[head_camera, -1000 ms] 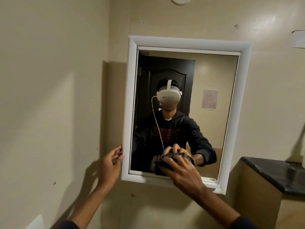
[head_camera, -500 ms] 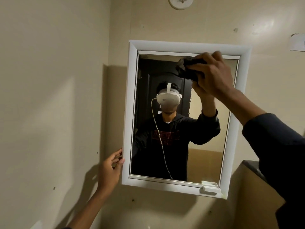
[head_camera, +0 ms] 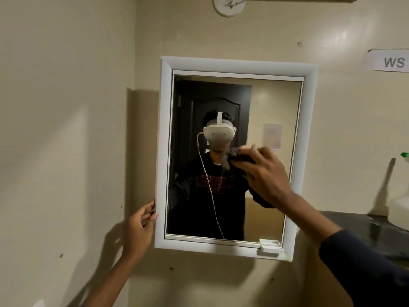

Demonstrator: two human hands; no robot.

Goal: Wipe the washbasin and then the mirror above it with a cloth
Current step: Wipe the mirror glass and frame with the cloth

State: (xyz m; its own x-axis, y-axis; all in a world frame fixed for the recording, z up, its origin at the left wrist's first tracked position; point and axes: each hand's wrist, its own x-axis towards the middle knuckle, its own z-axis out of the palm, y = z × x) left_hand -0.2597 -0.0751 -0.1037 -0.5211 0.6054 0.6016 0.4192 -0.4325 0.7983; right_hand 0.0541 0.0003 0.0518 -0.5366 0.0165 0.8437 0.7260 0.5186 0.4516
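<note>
Dark cloth (head_camera: 240, 157), gripped by right hand (head_camera: 269, 177), on mirror (head_camera: 272, 103) centre (left hand (head_camera: 138, 229), relaxed, touches frame (head_camera: 162, 151) edge)

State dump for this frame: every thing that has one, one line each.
mirror: hung on the wall, cloth against its glass.
cloth: dark, bunched, pressed on the glass at mid-height, blurred.
right hand: grips the cloth.
left hand: fingers relaxed, touching the mirror's lower left edge.
white bottle: upright on the dark counter, partly out of frame.
washbasin: not in view.
</note>
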